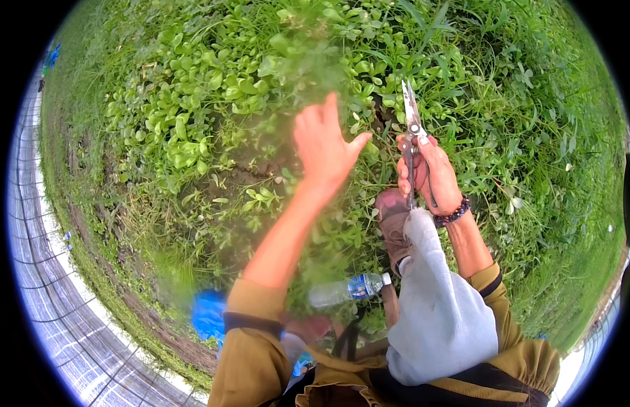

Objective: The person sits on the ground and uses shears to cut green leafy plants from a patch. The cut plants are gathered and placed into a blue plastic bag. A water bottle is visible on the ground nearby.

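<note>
My right hand [439, 178] holds a pair of spring-loaded garden snips [411, 114] by the handles. The tapered metal blades point away from me, their tips close together. Out over low, leafy green plants [183, 112] reaches my left hand [322, 145], seen from the back. Its thumb and index finger are spread apart, and nothing shows between them; the palm is hidden. Blur surrounds this hand and the foliage just beyond it. Bare brown soil [244, 175] appears among the stems left of the hand.
A labelled plastic bottle [345, 290] with a white cap lies near my brown shoe [394, 219]. Blue plastic [208, 315] sits by my left sleeve. Taller grass [544, 127] grows at right. A pale sheet with grid lines [50, 285] curves along the left edge.
</note>
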A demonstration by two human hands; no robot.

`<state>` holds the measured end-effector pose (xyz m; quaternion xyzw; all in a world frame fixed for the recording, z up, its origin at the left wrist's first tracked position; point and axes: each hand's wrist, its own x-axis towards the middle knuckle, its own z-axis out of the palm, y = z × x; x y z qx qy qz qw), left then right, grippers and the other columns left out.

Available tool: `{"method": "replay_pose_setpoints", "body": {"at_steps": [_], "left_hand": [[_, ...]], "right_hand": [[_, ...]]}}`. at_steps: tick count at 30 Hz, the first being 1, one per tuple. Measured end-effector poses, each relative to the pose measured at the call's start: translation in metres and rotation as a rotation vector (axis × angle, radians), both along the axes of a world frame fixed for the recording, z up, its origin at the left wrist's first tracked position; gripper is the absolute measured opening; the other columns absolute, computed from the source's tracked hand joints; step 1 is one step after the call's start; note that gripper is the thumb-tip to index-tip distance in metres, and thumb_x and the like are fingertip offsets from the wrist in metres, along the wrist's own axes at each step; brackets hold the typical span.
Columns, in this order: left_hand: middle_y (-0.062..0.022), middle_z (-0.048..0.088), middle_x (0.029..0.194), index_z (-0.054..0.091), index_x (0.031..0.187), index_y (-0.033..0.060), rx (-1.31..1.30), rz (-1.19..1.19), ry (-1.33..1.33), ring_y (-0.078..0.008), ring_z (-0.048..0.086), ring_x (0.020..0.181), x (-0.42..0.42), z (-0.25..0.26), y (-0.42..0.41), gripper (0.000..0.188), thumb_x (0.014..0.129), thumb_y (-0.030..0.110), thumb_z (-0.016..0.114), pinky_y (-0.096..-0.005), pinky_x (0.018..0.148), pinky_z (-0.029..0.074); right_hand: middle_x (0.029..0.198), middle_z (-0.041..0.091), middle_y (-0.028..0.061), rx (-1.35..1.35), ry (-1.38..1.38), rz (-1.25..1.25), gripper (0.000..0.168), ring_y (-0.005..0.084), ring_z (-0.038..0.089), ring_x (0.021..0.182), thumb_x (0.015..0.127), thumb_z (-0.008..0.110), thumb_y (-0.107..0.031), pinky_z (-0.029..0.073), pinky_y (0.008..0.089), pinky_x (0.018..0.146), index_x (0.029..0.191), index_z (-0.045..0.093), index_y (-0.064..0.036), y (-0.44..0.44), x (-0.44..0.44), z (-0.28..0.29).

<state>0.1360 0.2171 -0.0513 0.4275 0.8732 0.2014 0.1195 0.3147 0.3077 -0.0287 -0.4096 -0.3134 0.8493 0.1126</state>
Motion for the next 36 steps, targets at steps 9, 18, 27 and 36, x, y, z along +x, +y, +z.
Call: {"method": "replay_pose_setpoints", "body": {"at_steps": [9, 18, 27, 36], "left_hand": [[-0.0128, 0.055, 0.098, 0.067, 0.102, 0.0035, 0.133, -0.003, 0.082, -0.0300, 0.052, 0.095, -0.030, -0.043, -0.014, 0.024, 0.078, 0.007, 0.070, -0.0398, 0.083, 0.042], [-0.0086, 0.065, 0.106, 0.069, 0.108, 0.0012, 0.417, 0.350, -0.380, -0.0186, 0.059, 0.090, -0.012, -0.039, -0.023, 0.021, 0.088, 0.010, 0.066, -0.0307, 0.083, 0.046], [-0.0065, 0.066, 0.107, 0.067, 0.109, -0.0012, 0.707, 1.114, -0.950, -0.0148, 0.058, 0.094, 0.002, -0.048, -0.073, 0.021, 0.093, 0.010, 0.062, -0.0280, 0.087, 0.046], [-0.0138, 0.063, 0.112, 0.062, 0.116, 0.0022, 0.344, -0.172, 0.081, -0.0280, 0.061, 0.092, 0.043, -0.012, -0.023, 0.031, 0.086, 0.003, 0.056, -0.0372, 0.082, 0.049]], "right_hand": [[0.068, 0.060, 0.0072, -0.060, -0.301, 0.451, 0.044, 0.0164, 0.059, 0.050, 0.105, 0.034, -0.046, 0.045, 0.0286, 0.042, 0.103, 0.050, -0.005, 0.016, 0.043, -0.053], [0.075, 0.061, 0.0083, -0.248, -0.286, 0.450, 0.045, 0.0200, 0.062, 0.060, 0.105, 0.031, -0.048, 0.055, 0.0361, 0.054, 0.107, 0.049, -0.007, 0.053, 0.016, -0.069], [0.073, 0.060, 0.0080, -0.296, -0.325, 0.338, 0.048, 0.0205, 0.061, 0.059, 0.104, 0.033, -0.051, 0.054, 0.0360, 0.053, 0.108, 0.051, -0.006, 0.048, 0.063, -0.073], [0.069, 0.060, 0.0056, -0.076, -0.435, 0.547, 0.043, 0.0153, 0.060, 0.051, 0.105, 0.033, -0.046, 0.050, 0.0299, 0.044, 0.106, 0.049, -0.006, 0.052, 0.073, -0.048]]}}
